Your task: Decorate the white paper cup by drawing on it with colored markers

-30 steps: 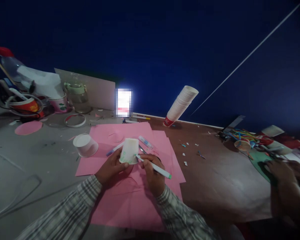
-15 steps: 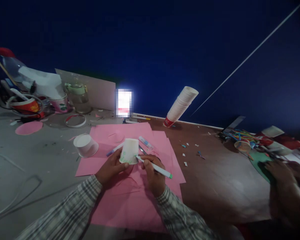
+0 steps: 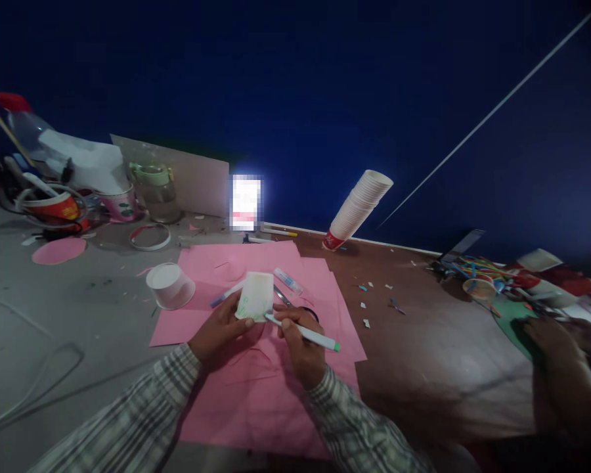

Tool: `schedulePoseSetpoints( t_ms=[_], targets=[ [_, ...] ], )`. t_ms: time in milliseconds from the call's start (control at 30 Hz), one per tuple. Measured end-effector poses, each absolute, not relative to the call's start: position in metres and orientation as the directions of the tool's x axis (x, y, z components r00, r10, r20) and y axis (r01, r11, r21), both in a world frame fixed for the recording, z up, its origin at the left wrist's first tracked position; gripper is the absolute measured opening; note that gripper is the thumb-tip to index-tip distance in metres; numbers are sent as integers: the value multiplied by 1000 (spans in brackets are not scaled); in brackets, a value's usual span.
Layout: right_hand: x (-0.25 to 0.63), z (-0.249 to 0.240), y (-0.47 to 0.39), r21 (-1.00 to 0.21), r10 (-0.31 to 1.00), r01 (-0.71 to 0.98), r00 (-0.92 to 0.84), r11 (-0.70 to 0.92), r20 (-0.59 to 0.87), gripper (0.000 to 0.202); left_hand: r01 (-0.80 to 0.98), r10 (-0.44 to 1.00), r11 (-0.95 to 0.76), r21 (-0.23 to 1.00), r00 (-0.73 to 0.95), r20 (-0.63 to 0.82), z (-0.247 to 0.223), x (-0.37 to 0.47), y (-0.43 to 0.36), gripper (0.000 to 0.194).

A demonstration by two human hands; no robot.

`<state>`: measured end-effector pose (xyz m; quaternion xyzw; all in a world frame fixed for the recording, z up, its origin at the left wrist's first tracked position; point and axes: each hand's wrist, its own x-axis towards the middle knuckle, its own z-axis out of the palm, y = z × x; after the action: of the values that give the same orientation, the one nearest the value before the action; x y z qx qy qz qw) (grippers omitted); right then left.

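My left hand point(image 3: 221, 332) grips a white paper cup point(image 3: 256, 295), held upside down, with green marks near its rim. In my right hand point(image 3: 303, 345) is a white marker point(image 3: 315, 336) with a green end, its tip at the lower right of the cup. Pink paper sheets point(image 3: 276, 420) lie beneath both hands. Beyond my right hand are scissors point(image 3: 282, 297), partly hidden, and a clear tube point(image 3: 287, 280). A second white cup point(image 3: 170, 287) stands upside down at the left edge of the paper.
A tall stack of paper cups point(image 3: 357, 210) leans at the back. A jar point(image 3: 155, 194) and filled cups stand back left, near a white ring point(image 3: 150, 238). At right, another person's hand point(image 3: 554, 338) rests by green paper point(image 3: 515, 322).
The marker tip has moved slightly down and left on the cup, towards its rim. The cup has tilted a little, still in my left hand.
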<state>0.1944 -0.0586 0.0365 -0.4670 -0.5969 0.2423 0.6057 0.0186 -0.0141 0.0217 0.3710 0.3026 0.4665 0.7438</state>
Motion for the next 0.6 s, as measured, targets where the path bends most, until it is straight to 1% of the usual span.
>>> schedulePoseSetpoints(
  t_ms=[133, 233, 300, 433, 500, 600],
  targets=[
    [196, 34, -60, -861, 869, 267, 130, 433, 477, 21, -456, 915, 312, 833, 381, -133, 22, 18, -14, 64],
    [196, 32, -60, -866, 877, 268, 122, 421, 464, 22, -460, 911, 329, 825, 386, -148, 21, 18, -15, 65],
    [195, 30, -59, -873, 875, 251, 147, 417, 460, 23, -462, 909, 333, 822, 388, -151, 22, 18, -14, 67],
    [193, 25, -58, -904, 868, 170, 257, 392, 425, 29, -457, 904, 339, 822, 399, -152, 24, 18, -14, 69],
    [192, 23, -58, -911, 874, 155, 260, 382, 411, 30, -457, 904, 338, 822, 402, -148, 25, 19, -14, 68],
    [193, 21, -58, -896, 869, 189, 228, 403, 439, 29, -464, 900, 349, 814, 409, -152, 23, 19, -14, 69]
  ],
)
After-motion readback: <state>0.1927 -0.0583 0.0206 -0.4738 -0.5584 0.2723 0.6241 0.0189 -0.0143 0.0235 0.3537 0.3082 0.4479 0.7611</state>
